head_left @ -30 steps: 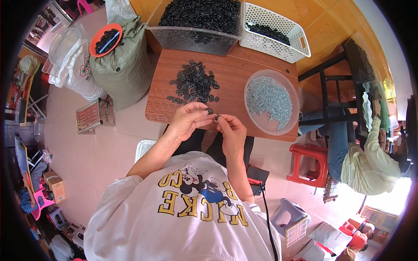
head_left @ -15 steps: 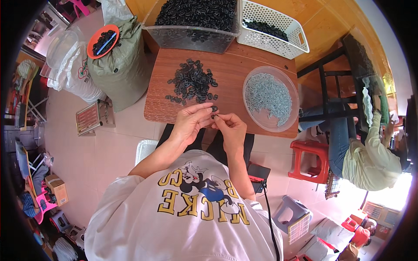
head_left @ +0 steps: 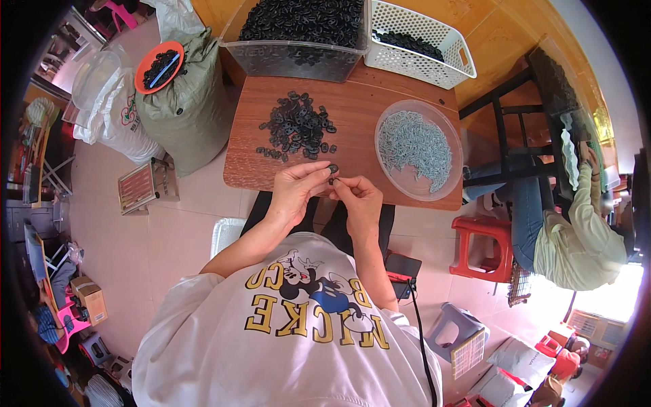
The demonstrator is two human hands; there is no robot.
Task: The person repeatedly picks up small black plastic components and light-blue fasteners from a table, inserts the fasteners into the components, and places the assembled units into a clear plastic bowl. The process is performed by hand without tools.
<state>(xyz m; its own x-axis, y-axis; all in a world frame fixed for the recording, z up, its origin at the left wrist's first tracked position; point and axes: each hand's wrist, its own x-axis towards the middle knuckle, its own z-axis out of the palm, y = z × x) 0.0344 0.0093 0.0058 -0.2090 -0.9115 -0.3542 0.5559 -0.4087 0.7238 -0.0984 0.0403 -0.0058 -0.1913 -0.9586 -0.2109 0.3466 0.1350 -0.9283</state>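
Observation:
My left hand [head_left: 293, 192] is closed in a pinch on a small black oval plastic piece [head_left: 333, 168] just over the table's front edge. Meeting it there, my right hand [head_left: 361, 202] has thumb and fingertips pressed together on a small dark part [head_left: 331, 181], too tiny to make out. Beyond my hands lies a loose pile of black oval pieces [head_left: 298, 125], some with slots showing. To the right stands a round clear tub [head_left: 444, 190] holding many thin silvery metal pieces [head_left: 410, 142] that look like screws.
At the wooden table's [head_left: 356, 122] back stand a clear bin [head_left: 291, 61] full of black pieces and a white perforated basket [head_left: 413, 70]. A sack [head_left: 193, 122] with an orange dish [head_left: 140, 74] is left. A red stool [head_left: 483, 234] and a seated person [head_left: 573, 254] are right.
My hands keep the same pinched pose at nearly the same spot. The table and its containers appear shifted very slightly left and up in view.

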